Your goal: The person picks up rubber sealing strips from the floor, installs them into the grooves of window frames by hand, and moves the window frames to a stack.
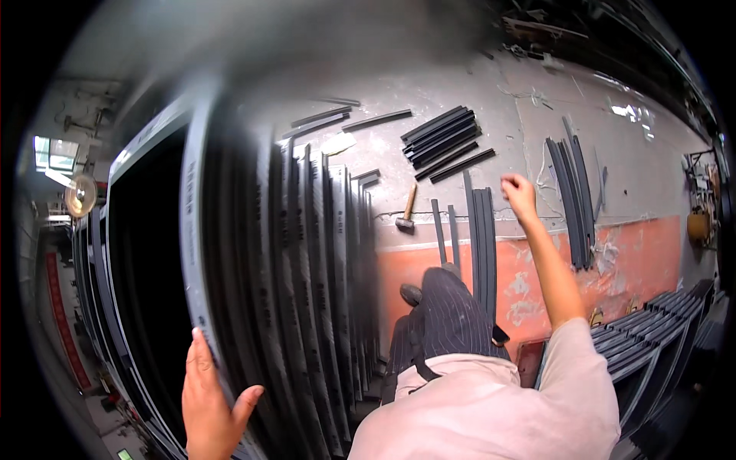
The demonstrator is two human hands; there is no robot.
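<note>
My left hand (215, 402) is open, fingers stretched and thumb spread, with its fingertips against the edge of a grey frame (190, 222). That frame stands upright at the front of a row of similar dark frames (307, 253). My right hand (520, 195) is held out over the floor on the right, its fingers curled in, with nothing visible in them. Below it lie long dark profile strips (483, 249). A hammer (408, 211) with a wooden handle lies on the floor between the frames and the strips.
A pile of short black strips (441, 138) lies on the grey floor ahead. More long strips (571, 192) lie to the right, across the edge of an orange floor area (644, 245). Dark frames are stacked (644, 330) at the lower right. A round fan (80, 194) stands far left.
</note>
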